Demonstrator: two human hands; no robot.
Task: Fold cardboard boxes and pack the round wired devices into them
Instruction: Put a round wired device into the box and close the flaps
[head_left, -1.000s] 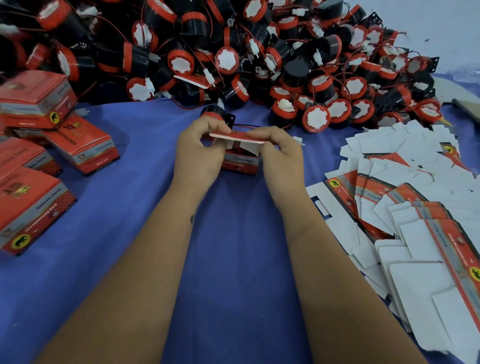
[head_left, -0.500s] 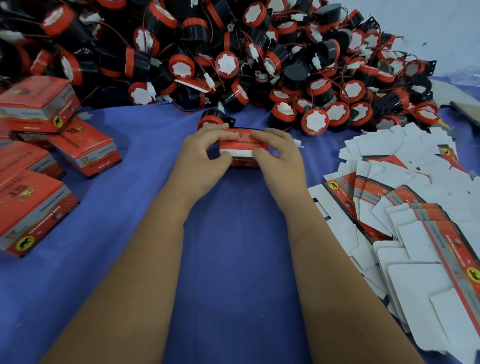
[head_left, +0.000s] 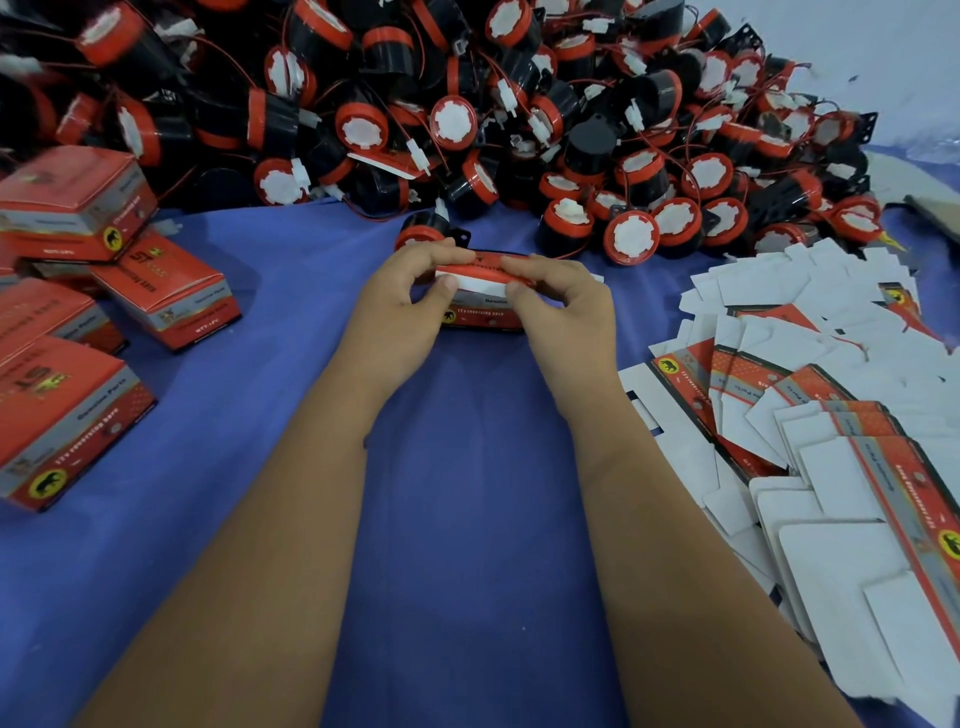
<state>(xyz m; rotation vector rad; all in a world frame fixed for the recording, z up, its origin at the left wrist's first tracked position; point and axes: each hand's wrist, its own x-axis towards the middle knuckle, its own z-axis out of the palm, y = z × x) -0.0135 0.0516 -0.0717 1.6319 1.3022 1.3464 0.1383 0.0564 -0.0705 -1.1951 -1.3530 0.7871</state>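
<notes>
Right now we see both hands closed around one small red box (head_left: 483, 306) standing on the blue cloth (head_left: 467, 519) in the middle of the scene. The left hand (head_left: 400, 301) grips its left end, fingers curled over the top and thumb pressed on the white flap (head_left: 480, 285) at the near upper edge. The right hand (head_left: 563, 304) mirrors it on the right end, thumb on the same flap. We judge the thumbs sit there to push the tuck flap down into the box while the fingers steady the lid from above; holding both ends keeps the thin card from skewing. Whether a device is already inside we cannot tell, since the box is nearly closed.

Just beyond the box a single round wired device (head_left: 423, 234) lies apart from the heap of devices (head_left: 467, 114), which fills the far side within easy reach. Flat box blanks (head_left: 810, 415) are fanned out to the right, beside the right forearm, handy for that hand to draw the next one. Finished boxes (head_left: 156, 291) are stacked loosely at the left, which suggests closed ones get set aside that way.

We would say this box is at its closing step, with many devices and blanks left to work through.
</notes>
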